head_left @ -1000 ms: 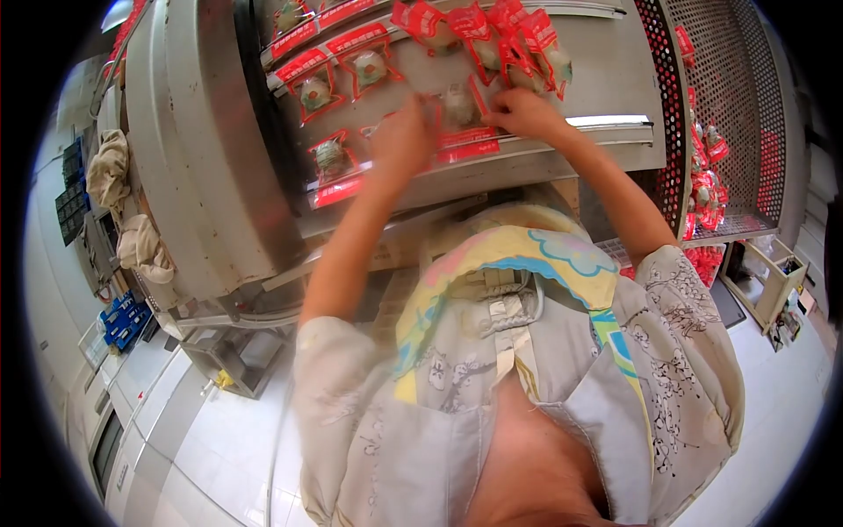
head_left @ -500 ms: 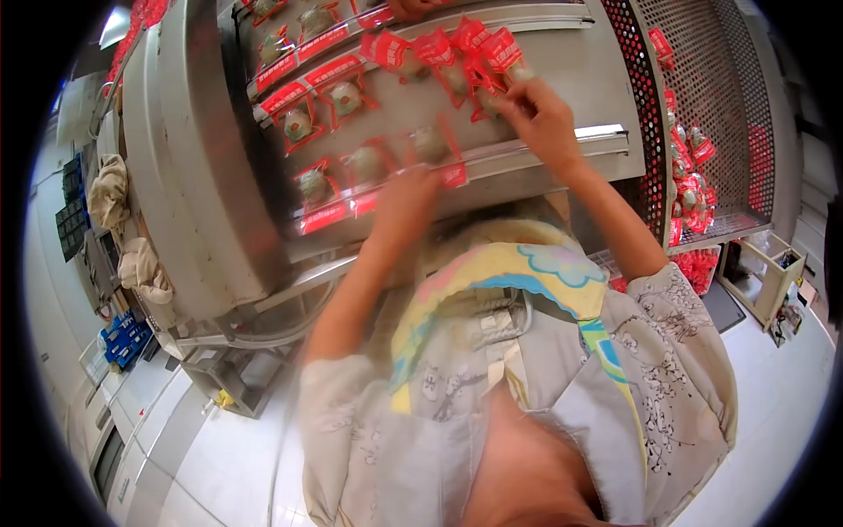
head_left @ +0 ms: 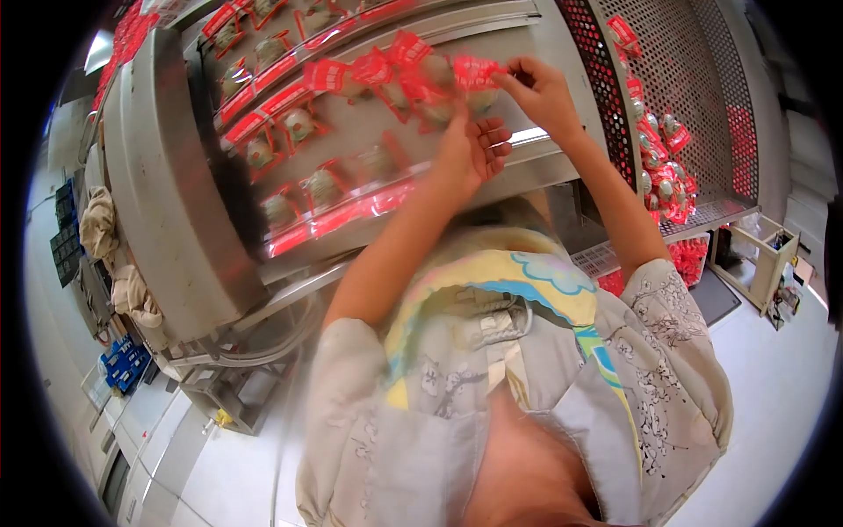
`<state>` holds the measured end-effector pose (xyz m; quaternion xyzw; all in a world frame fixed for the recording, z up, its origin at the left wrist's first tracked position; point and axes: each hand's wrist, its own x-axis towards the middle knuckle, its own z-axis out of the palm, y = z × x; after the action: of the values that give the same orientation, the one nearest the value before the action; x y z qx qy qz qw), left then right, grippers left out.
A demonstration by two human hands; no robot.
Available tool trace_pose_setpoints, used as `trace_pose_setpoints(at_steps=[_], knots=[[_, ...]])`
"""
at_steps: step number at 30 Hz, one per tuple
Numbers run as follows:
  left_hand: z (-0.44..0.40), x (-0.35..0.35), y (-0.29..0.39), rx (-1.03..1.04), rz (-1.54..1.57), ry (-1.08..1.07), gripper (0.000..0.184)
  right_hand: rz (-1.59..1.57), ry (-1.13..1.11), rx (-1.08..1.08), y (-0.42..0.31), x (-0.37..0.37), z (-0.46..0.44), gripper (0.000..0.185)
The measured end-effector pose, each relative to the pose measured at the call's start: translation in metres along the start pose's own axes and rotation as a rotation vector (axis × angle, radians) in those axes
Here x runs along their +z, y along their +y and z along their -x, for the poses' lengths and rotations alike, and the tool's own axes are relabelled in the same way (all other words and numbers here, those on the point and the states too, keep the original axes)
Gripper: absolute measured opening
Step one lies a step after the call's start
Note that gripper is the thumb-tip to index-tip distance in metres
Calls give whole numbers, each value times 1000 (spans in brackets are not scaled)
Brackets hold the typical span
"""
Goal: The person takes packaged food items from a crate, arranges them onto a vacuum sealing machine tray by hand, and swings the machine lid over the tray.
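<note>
My right hand [head_left: 543, 95] pinches the red top of a plastic packet [head_left: 475, 74] with a rounded pale-green item in its clear lower part. Just below and left of it is my left hand [head_left: 479, 151], palm turned up, fingers loosely curled and apart, its upper fingertip blurred beside the packet. I cannot tell if that fingertip touches it. A loose cluster of similar red packets [head_left: 373, 68] lies to the left on the metal machine bed. Nearer to me, a row of packets [head_left: 321, 186] lies with their red ends along the front bar [head_left: 342, 215].
More packets [head_left: 299, 125] lie in rows farther back on the bed. A thick metal housing [head_left: 167, 193] stands on the left. At the right, a perforated metal bin [head_left: 694, 53] holds a heap of packets [head_left: 665, 180]. A low frame stand [head_left: 753, 270] is beyond it.
My left hand has moved from the front bar up and right, close to my right hand. My right hand now holds up a packet by its red end. The whole view has shifted slightly.
</note>
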<state>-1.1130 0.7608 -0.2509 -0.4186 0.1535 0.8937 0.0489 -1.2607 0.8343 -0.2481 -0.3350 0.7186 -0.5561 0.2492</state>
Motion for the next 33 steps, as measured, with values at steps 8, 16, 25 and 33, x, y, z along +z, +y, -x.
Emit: trace_pose_setpoints(at_steps=[8, 16, 25, 33], knots=[[-9, 11, -5, -68, -50, 79, 29, -410, -316, 484, 12, -57, 60, 33], [6, 12, -7, -100, -343, 52, 34, -249, -627, 839, 30, -61, 27, 36], [6, 28, -5, -43, -185, -35, 18, -671, -601, 955, 42, -78, 35, 22], [-48, 23, 13, 458, -1219, 147, 20, 170, -369, 387, 57, -109, 1, 21]])
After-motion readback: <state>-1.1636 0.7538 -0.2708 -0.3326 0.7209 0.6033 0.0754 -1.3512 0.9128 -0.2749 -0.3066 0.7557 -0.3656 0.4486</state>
